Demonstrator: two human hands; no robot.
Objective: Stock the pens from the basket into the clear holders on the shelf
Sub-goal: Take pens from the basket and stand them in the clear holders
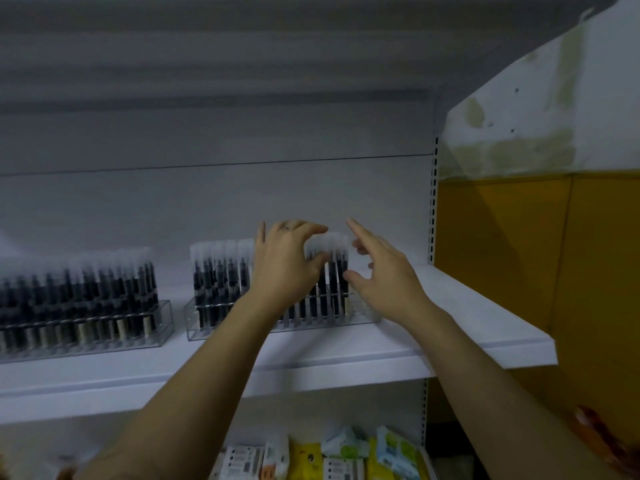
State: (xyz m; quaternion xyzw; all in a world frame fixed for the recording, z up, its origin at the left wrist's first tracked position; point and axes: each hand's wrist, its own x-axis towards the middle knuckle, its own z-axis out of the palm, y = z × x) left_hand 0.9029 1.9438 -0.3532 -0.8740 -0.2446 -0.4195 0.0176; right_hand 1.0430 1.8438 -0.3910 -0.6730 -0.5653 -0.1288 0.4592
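Clear holder (363, 319) full of black pens (207, 282), left grip (287, 268) pinching their caps, right grip (388, 282) spread, empty.

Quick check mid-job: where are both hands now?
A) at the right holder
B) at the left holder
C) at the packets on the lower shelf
A: the left hand pinches the tops of pens standing in the right holder, and the right hand hovers open at its right end.
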